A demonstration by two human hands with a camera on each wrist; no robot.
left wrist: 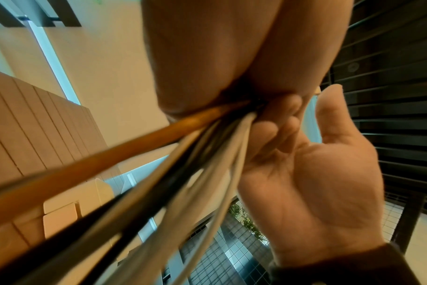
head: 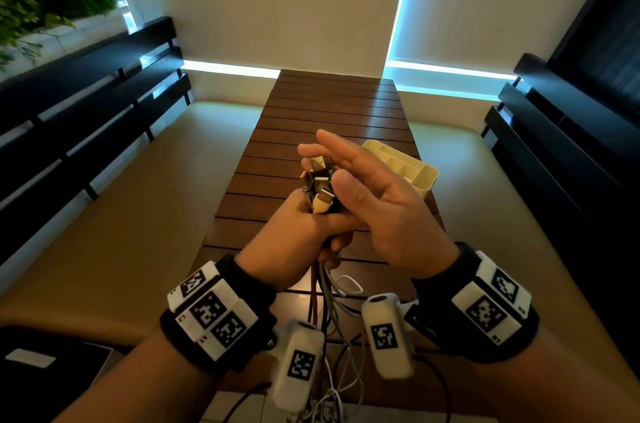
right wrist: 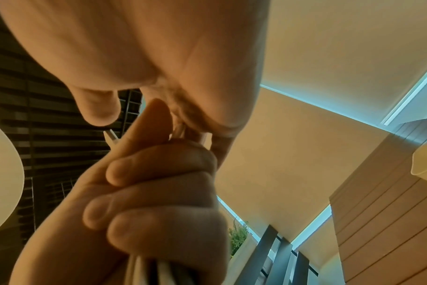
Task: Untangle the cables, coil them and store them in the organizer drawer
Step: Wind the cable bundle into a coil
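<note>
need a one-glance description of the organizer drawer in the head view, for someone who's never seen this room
Start at the long slatted wooden table running down the middle of the room. On its right side, just beyond the open right hand, sits the organizer drawer, partly hidden by the fingers. It is a pale cream plastic tray with inner dividers, the only light object on the dark slats ahead of the hands.

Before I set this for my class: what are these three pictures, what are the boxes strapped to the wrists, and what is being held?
No machine here: a person works with bare hands. The big picture comes from a head camera; the other two come from cameras on the wrist bands, looking up along each hand. The left hand grips a bundle of cables, with the plugs sticking out on top. The right hand is open, fingers straight beside the plugs. Behind it, a cream organizer stands on the slatted wooden table. The cables' loose ends hang down towards the person.
</note>
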